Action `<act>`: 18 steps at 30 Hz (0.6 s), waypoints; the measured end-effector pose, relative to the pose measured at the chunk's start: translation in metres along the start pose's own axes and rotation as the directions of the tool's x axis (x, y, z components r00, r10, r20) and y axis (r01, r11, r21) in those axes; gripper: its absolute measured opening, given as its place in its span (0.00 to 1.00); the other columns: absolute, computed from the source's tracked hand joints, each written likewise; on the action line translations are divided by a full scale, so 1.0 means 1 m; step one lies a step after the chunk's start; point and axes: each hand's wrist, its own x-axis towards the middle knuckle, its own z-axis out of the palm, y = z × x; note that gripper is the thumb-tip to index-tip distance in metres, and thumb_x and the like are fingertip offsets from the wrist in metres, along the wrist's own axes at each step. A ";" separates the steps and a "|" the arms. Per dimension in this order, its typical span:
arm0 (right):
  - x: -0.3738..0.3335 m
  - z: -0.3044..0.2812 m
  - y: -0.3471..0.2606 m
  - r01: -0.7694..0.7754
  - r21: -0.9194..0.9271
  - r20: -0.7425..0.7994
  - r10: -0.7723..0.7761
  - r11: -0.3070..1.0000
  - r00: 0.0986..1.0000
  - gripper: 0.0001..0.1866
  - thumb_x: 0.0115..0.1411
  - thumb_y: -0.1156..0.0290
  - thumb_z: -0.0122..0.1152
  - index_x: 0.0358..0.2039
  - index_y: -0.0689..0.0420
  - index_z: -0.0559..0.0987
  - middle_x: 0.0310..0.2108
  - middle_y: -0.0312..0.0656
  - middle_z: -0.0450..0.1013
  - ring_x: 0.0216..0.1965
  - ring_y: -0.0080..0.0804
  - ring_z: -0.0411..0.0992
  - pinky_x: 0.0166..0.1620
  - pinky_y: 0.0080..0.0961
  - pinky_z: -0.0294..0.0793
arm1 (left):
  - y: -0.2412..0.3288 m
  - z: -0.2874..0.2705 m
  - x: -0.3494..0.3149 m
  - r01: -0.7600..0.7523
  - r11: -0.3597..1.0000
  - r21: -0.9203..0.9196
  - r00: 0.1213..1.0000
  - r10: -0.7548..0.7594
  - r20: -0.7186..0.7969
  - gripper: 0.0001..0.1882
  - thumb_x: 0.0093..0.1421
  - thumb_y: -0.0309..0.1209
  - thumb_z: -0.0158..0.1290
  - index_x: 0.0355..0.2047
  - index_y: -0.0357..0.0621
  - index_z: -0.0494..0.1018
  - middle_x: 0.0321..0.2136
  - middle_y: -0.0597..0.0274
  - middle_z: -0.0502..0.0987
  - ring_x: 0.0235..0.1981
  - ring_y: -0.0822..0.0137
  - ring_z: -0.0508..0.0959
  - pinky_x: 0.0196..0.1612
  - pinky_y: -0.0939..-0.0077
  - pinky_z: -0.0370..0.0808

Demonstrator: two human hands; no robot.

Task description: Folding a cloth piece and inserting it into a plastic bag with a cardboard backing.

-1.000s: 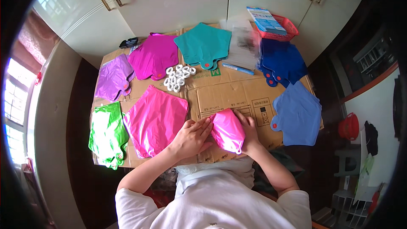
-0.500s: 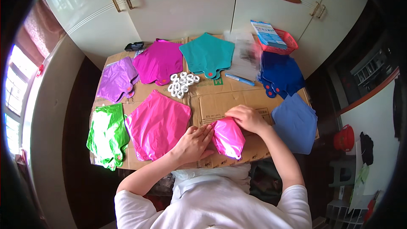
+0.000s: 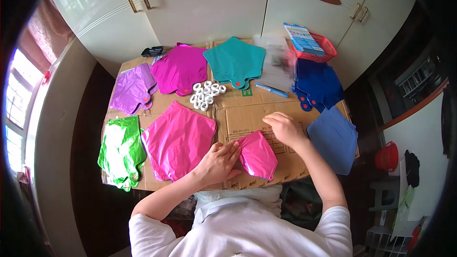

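A pink glossy foil piece, folded smaller (image 3: 259, 154), lies on the cardboard in front of me; it looks like a deflated foil balloon. My left hand (image 3: 220, 161) rests flat against its left edge, fingers stretched out. Off its upper right side, my right hand (image 3: 285, 128) is lifted away with fingers curled together; nothing shows in them. Left of my left hand is a larger pink foil piece (image 3: 178, 140) spread flat. Beyond it sits a heap of small white rings (image 3: 205, 96).
Around the cardboard (image 3: 247, 114) lie flat foil pieces: green (image 3: 121, 150), lilac (image 3: 132, 88), magenta (image 3: 178, 69), teal (image 3: 234, 62), dark blue (image 3: 320, 83) and grey-blue (image 3: 333, 140). Clear plastic sleeves (image 3: 278, 64) and a red basket (image 3: 328, 50) with a blue packet (image 3: 303, 39) stand at the back.
My right hand has lifted off the folded pink foil and moved slightly up and right. The foil now lies flatter. My left hand has stayed on its edge.
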 end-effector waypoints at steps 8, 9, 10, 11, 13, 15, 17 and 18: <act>-0.017 0.034 -0.067 -0.007 -0.143 0.360 0.059 0.990 0.931 0.34 0.64 0.51 0.44 0.62 0.63 0.58 0.65 0.49 0.53 0.67 0.41 0.49 0.67 0.40 0.46 | 0.001 0.000 0.001 0.020 1.000 -0.024 1.000 -0.020 -0.020 0.34 0.56 0.50 0.51 0.54 0.34 0.67 0.54 0.51 0.70 0.58 0.61 0.65 0.56 0.59 0.62; -0.020 0.035 -0.067 -0.032 -0.132 0.330 0.075 0.991 0.941 0.35 0.63 0.49 0.45 0.62 0.62 0.58 0.65 0.49 0.53 0.67 0.42 0.49 0.67 0.41 0.45 | 0.001 -0.001 0.000 0.024 0.999 -0.028 0.999 -0.024 -0.022 0.34 0.56 0.50 0.51 0.54 0.35 0.67 0.54 0.52 0.70 0.58 0.61 0.65 0.56 0.59 0.62; -0.021 0.035 -0.066 -0.027 -0.134 0.329 0.070 0.991 0.942 0.35 0.63 0.49 0.45 0.62 0.62 0.58 0.65 0.49 0.52 0.67 0.42 0.49 0.67 0.41 0.44 | 0.001 -0.002 0.001 0.027 0.999 -0.033 0.999 -0.028 -0.025 0.34 0.56 0.51 0.51 0.54 0.35 0.67 0.54 0.52 0.70 0.59 0.60 0.65 0.56 0.59 0.62; -0.021 0.034 -0.065 -0.022 -0.135 0.327 0.065 0.991 0.943 0.35 0.63 0.49 0.45 0.62 0.61 0.58 0.65 0.49 0.52 0.67 0.42 0.49 0.67 0.41 0.44 | 0.001 -0.003 0.001 0.032 0.999 -0.037 0.999 -0.033 -0.027 0.34 0.56 0.51 0.51 0.54 0.36 0.67 0.54 0.53 0.70 0.59 0.60 0.64 0.56 0.59 0.61; -0.021 0.033 -0.063 -0.028 -0.151 0.324 0.076 0.988 0.943 0.35 0.62 0.48 0.46 0.63 0.58 0.58 0.65 0.49 0.51 0.67 0.41 0.47 0.67 0.42 0.42 | 0.003 -0.006 -0.002 0.072 0.996 -0.052 0.997 -0.074 -0.024 0.34 0.55 0.51 0.52 0.54 0.38 0.67 0.54 0.54 0.69 0.59 0.60 0.64 0.57 0.59 0.61; -0.020 0.034 -0.064 -0.030 -0.153 0.330 0.079 0.988 0.941 0.35 0.62 0.48 0.46 0.63 0.56 0.58 0.66 0.49 0.50 0.68 0.41 0.46 0.67 0.44 0.41 | 0.004 -0.010 -0.005 0.096 0.994 -0.060 0.995 -0.097 -0.021 0.34 0.55 0.52 0.53 0.54 0.40 0.67 0.54 0.54 0.69 0.59 0.60 0.64 0.57 0.59 0.60; -0.021 0.032 -0.065 -0.030 -0.157 0.333 0.082 0.987 0.940 0.36 0.61 0.46 0.48 0.64 0.54 0.58 0.66 0.49 0.50 0.68 0.41 0.46 0.67 0.45 0.40 | 0.004 -0.012 -0.009 0.103 0.993 -0.063 0.994 -0.104 -0.018 0.34 0.54 0.52 0.54 0.54 0.41 0.68 0.53 0.55 0.70 0.59 0.59 0.64 0.57 0.58 0.59; -0.020 0.031 -0.065 -0.026 -0.158 0.330 0.078 0.987 0.941 0.37 0.60 0.45 0.48 0.64 0.53 0.58 0.66 0.49 0.50 0.68 0.40 0.46 0.67 0.45 0.40 | 0.003 -0.012 -0.010 0.114 0.992 -0.061 0.993 -0.115 -0.012 0.34 0.54 0.52 0.54 0.54 0.41 0.68 0.53 0.55 0.70 0.58 0.60 0.64 0.57 0.59 0.59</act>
